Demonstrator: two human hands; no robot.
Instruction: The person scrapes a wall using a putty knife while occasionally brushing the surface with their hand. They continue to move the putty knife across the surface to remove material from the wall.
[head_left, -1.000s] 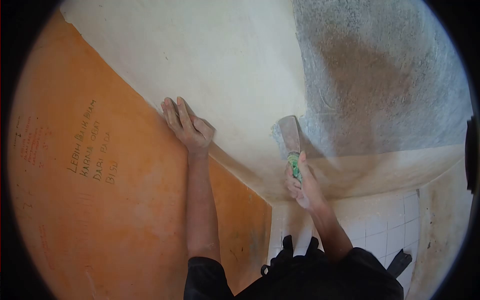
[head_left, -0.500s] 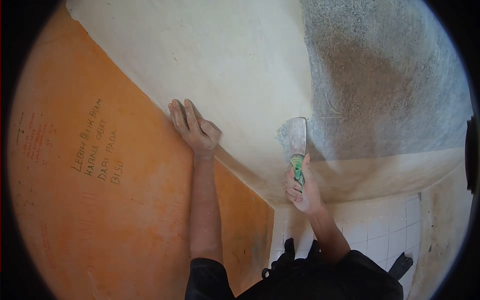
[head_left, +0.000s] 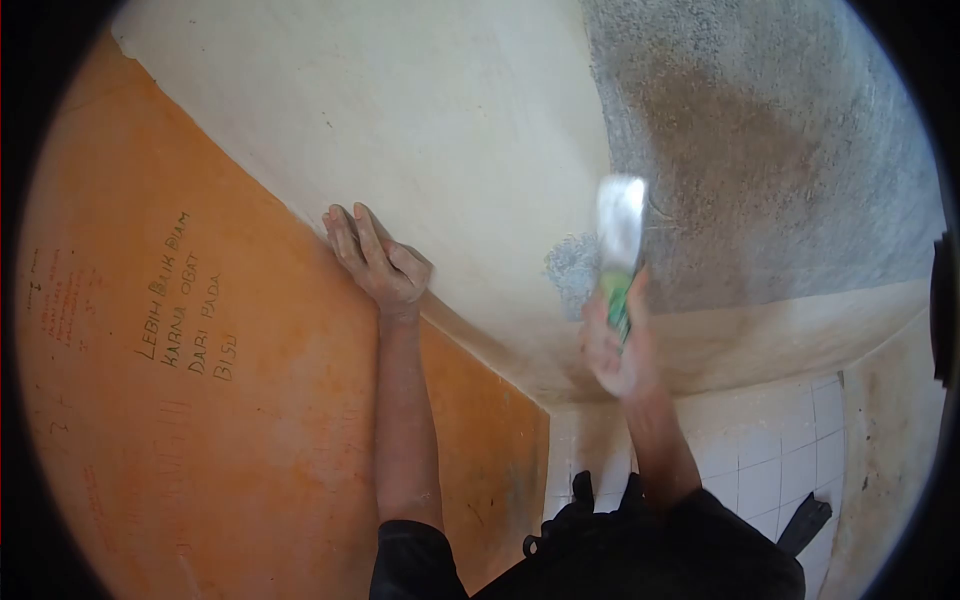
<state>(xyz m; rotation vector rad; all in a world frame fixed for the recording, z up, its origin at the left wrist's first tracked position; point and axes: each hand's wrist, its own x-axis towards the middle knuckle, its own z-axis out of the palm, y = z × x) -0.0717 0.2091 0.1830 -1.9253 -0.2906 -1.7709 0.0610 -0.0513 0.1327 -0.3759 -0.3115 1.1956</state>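
My right hand (head_left: 620, 350), slightly blurred, grips the green handle of a scraper (head_left: 622, 222). Its wide metal blade points up the wall and overlaps the border between the pale paint and a rough grey bare area (head_left: 740, 170). Just left of the blade is a small scraped patch (head_left: 572, 268) in the paint. My left hand (head_left: 380, 262) rests against the pale wall (head_left: 450, 130) at its corner with the orange wall (head_left: 260, 440). The fingers of that hand are stretched out, and it holds nothing.
Handwritten words (head_left: 190, 300) cover part of the orange wall on the left. Below the pale wall lies a white tiled floor (head_left: 770, 470), with a dark object (head_left: 805, 523) at its right side. Another stained wall (head_left: 880, 430) closes off the right.
The scraper and my right hand have moved up the wall and a little right, uncovering more of the small scraped patch. My left hand stays at the corner; the view has shifted slightly.
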